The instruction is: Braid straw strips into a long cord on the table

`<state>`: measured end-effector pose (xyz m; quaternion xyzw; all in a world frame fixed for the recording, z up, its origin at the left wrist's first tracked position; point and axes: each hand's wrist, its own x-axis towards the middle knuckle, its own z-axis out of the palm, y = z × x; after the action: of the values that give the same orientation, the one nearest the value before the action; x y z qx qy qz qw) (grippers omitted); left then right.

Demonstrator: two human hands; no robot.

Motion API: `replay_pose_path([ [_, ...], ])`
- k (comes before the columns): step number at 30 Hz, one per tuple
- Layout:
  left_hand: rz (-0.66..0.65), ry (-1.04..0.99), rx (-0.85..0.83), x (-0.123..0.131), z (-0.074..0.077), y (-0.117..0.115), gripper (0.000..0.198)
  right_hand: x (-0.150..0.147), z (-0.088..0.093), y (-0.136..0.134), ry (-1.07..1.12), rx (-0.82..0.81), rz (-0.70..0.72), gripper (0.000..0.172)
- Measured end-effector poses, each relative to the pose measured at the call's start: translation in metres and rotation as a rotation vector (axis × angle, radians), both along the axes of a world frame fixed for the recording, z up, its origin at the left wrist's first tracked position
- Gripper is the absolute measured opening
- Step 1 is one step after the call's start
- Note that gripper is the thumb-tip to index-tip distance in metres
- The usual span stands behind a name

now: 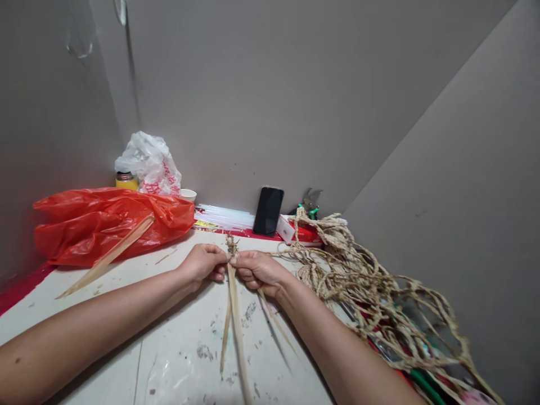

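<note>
My left hand and my right hand meet near the middle of the table, fingers pinched together. Between them they grip a braided plant-fibre cord, whose short knotted end sticks up beyond the fingertips. Pale, flat dried strips hang from the pinch toward me, some narrow and spread apart. From the right hand, a cord appears to lead toward a heap of braided rope at the right. The fingertips partly hide where the strips join.
A red plastic bag lies at left with a loose dried strip across it. Behind are a white bag, yellow-bodied jar and paper cup. A phone leans on the wall near green-handled pruning shears.
</note>
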<state>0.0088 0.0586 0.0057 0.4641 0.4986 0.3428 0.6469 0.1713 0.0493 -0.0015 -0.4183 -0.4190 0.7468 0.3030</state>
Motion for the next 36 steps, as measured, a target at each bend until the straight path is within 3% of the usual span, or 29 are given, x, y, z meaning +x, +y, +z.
replay_pose_path([
  [4,0.031,-0.073,0.012,0.0,-0.002,0.0,0.017,0.001,0.0,0.0,-0.009,-0.011,0.008,0.024],
  [11,0.068,-0.057,0.069,-0.011,0.009,0.001,0.014,0.005,0.001,0.001,-0.012,-0.041,0.02,0.021],
  [17,-0.151,0.076,0.392,-0.008,0.0,-0.002,0.012,0.005,0.004,0.0,0.002,-0.061,0.039,0.022],
  [22,-0.278,-0.1,0.241,-0.002,-0.005,-0.001,0.01,0.006,0.004,0.001,0.012,-0.05,0.065,0.023],
  [31,-0.266,-0.056,0.331,-0.008,-0.005,0.01,0.008,0.009,0.004,0.0,0.023,0.009,0.091,0.025],
  [36,-0.239,0.066,0.244,-0.011,-0.003,0.011,0.015,0.003,0.004,-0.002,-0.179,0.112,0.073,0.025],
])
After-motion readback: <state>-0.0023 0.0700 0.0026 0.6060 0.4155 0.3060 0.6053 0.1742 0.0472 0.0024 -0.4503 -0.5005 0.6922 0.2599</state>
